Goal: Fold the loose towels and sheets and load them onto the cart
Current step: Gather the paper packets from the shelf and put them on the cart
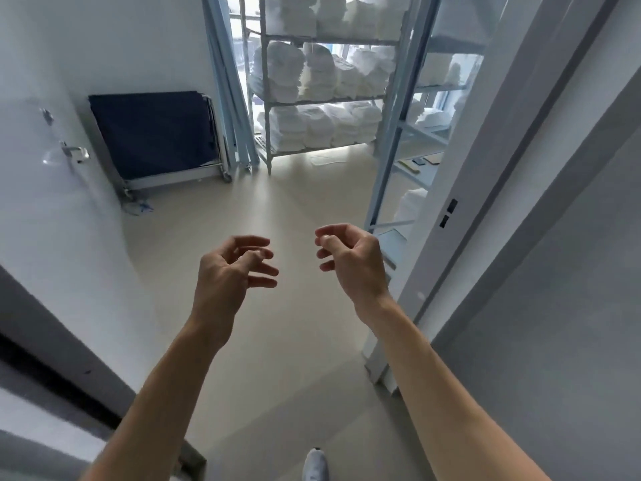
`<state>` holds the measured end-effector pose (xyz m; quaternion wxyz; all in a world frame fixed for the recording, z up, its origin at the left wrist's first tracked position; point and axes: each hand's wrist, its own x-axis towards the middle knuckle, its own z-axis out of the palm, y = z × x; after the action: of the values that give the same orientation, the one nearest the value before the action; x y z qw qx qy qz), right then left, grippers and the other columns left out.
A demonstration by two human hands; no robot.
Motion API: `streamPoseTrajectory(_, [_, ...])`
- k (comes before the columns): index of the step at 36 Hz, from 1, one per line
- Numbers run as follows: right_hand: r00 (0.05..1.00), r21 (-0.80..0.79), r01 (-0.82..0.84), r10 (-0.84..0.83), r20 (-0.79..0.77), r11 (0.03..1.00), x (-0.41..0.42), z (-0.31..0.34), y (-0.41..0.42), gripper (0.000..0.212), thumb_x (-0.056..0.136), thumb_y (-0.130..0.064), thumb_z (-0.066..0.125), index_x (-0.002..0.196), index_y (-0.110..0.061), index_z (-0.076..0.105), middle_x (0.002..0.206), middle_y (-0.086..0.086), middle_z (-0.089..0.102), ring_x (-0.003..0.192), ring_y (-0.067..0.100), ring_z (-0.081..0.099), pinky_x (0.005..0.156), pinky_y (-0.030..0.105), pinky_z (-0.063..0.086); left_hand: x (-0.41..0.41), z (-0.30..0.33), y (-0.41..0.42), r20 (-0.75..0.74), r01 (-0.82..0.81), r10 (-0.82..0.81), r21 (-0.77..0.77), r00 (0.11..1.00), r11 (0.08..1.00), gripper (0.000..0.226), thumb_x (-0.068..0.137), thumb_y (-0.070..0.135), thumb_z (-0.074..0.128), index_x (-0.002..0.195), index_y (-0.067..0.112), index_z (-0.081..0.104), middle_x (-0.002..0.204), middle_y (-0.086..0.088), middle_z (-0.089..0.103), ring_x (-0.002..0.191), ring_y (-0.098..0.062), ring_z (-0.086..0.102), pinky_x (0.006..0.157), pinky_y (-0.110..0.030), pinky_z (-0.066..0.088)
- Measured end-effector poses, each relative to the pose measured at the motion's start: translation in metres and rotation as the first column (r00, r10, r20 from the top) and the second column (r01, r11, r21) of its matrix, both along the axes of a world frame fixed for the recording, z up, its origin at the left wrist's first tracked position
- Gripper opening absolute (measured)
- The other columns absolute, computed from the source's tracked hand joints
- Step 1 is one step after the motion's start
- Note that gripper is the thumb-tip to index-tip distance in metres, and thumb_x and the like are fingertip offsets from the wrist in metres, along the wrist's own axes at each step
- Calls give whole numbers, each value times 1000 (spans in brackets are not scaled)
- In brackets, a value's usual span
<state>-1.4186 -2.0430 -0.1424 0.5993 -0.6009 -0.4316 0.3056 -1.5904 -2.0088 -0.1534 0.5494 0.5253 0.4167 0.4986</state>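
Observation:
My left hand (232, 269) and my right hand (350, 258) are raised side by side over the pale floor in a doorway, fingers loosely curled, holding nothing. Ahead stands a metal shelf rack (267, 98) stacked with folded white towels (312, 74) on three visible shelves. A folded cart with dark blue fabric (152, 133) leans against the left wall. No loose towel or sheet lies near my hands.
An open white door with a handle (74, 152) is on my left. A door frame (461, 210) and a second shelving unit (426, 133) with white linen stand on the right. My shoe (315, 463) shows at the bottom.

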Motion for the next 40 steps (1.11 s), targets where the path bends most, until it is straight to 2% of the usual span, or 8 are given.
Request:
streamPoseTrajectory(8, [988, -17, -68, 65, -141, 998, 49, -3, 150, 18, 92, -7, 58, 86, -17, 72, 81, 0, 72, 69, 10, 66, 59, 25, 54, 57, 12, 137, -41, -72, 73, 20, 997, 997, 16, 99, 2, 51, 103, 7, 66, 85, -6, 71, 73, -27, 72, 65, -36, 61])
streamPoseTrajectory(13, [986, -7, -86, 84, -142, 996, 86, 12, 232, 19, 93, -6, 56, 87, -16, 71, 84, 4, 71, 70, 12, 65, 63, 26, 55, 91, 30, 218, -36, -96, 99, 67, 994, 993, 16, 99, 3, 51, 102, 8, 66, 80, -1, 72, 72, -27, 72, 63, -33, 60])
streamPoseTrajectory(21, [986, -16, -88, 85, -140, 996, 132, 9, 346, 20, 93, -5, 55, 89, -15, 71, 79, 2, 70, 69, 13, 64, 62, 28, 54, 140, 26, 336, -30, -111, 111, 19, 993, 994, 17, 99, 1, 49, 101, 6, 65, 87, -13, 68, 70, -28, 70, 66, -39, 61])
streamPoseTrajectory(25, [991, -41, -60, 54, -125, 997, 155, -3, 397, 20, 92, -5, 56, 90, -16, 72, 79, 1, 70, 69, 13, 64, 62, 28, 54, 154, 16, 395, -10, -128, 128, 0, 992, 992, 18, 97, -1, 50, 99, 5, 66, 84, -13, 67, 70, -28, 69, 69, -42, 59])
streamPoseTrajectory(28, [993, -63, -25, 17, -119, 998, 178, -14, 445, 20, 92, -6, 56, 89, -17, 73, 79, 1, 71, 68, 12, 64, 60, 28, 54, 163, 4, 454, 41, -134, 135, -33, 990, 990, 19, 96, -2, 49, 97, 4, 67, 80, -11, 67, 68, -26, 68, 70, -40, 58])
streamPoseTrajectory(31, [991, -77, 26, -36, -131, 997, 199, -20, 501, 21, 92, -5, 56, 88, -16, 73, 79, 2, 70, 69, 14, 64, 59, 27, 54, 174, -5, 519, 108, -106, 114, -80, 988, 991, 22, 96, -2, 48, 95, 5, 68, 75, -9, 67, 66, -24, 67, 64, -34, 60])
streamPoseTrajectory(38, [911, -63, 146, -159, -380, 987, 237, -6, 641, 18, 93, -4, 54, 93, -8, 72, 78, 5, 69, 66, 17, 62, 56, 25, 51, 243, 15, 673, 266, -13, 59, -174, 962, 985, 25, 92, -3, 44, 88, 7, 67, 60, -1, 64, 54, -18, 64, 54, -28, 57])
streamPoseTrajectory(40, [905, -29, 151, -150, -398, 988, 246, 1, 675, 17, 93, -5, 55, 93, -8, 72, 79, 5, 70, 67, 17, 63, 58, 26, 52, 269, 26, 711, 308, 39, 14, -166, 951, 985, 25, 92, -4, 45, 87, 7, 67, 60, -1, 64, 53, -17, 64, 53, -28, 56])
